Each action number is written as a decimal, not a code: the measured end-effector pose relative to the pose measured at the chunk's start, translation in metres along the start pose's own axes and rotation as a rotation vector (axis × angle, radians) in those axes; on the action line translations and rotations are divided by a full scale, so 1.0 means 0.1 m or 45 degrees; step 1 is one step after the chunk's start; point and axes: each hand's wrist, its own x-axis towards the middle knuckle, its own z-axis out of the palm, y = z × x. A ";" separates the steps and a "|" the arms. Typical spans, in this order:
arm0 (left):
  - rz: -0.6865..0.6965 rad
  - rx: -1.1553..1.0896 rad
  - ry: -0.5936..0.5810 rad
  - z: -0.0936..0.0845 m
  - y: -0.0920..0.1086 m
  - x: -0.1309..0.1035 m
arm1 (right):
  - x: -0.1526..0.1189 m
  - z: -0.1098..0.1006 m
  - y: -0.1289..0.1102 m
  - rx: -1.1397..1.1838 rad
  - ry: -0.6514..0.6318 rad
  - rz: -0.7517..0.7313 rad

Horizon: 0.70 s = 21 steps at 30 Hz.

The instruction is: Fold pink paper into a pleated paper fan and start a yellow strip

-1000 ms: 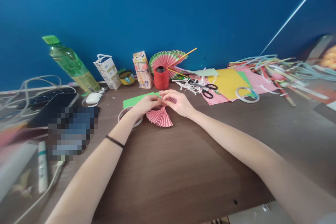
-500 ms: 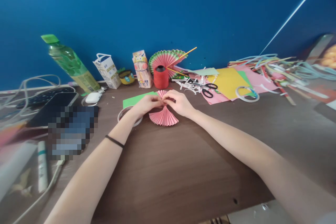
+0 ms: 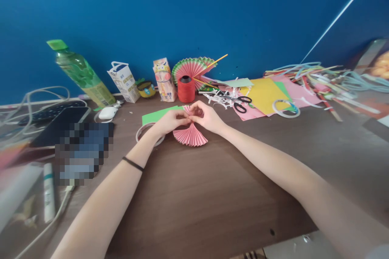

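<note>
Pleated pink paper (image 3: 191, 135) is pinched at its middle, its folds fanning out toward me and, less visibly, away from me. My left hand (image 3: 172, 121) closes on the pinched middle from the left. From the right, my right hand (image 3: 206, 117) grips the same spot with thumb and forefinger, fingers bent. Any thread between the fingertips is too small to make out. A roll of tape (image 3: 140, 132) lies partly under my left wrist, beside a green paper sheet (image 3: 149, 118). Just beyond the hands stands a red thread spool (image 3: 186, 90).
Behind the spool are a pink-green paper fan (image 3: 188, 66) and a small box (image 3: 164, 81). To the right lie scissors (image 3: 240, 107), yellow paper (image 3: 261, 95), another tape roll (image 3: 285, 114) and paper strips. A green bottle (image 3: 80, 73), a carton (image 3: 124, 83) and cables are leftward.
My right hand's fingers have lifted and curled slightly at the pinched middle. The pink paper has shifted and turned a little, its near fan now slightly further right.
</note>
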 end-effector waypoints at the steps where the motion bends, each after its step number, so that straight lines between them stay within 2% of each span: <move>1: 0.007 0.010 0.004 0.00 0.00 0.00 | 0.00 0.00 0.01 0.003 0.012 0.000; 11: 0.069 -0.023 -0.022 0.00 -0.02 0.00 | 0.02 -0.05 0.02 -0.297 0.065 -0.044; 21: 0.081 -0.089 -0.019 0.00 -0.01 0.00 | 0.03 -0.04 0.05 -0.445 0.140 0.158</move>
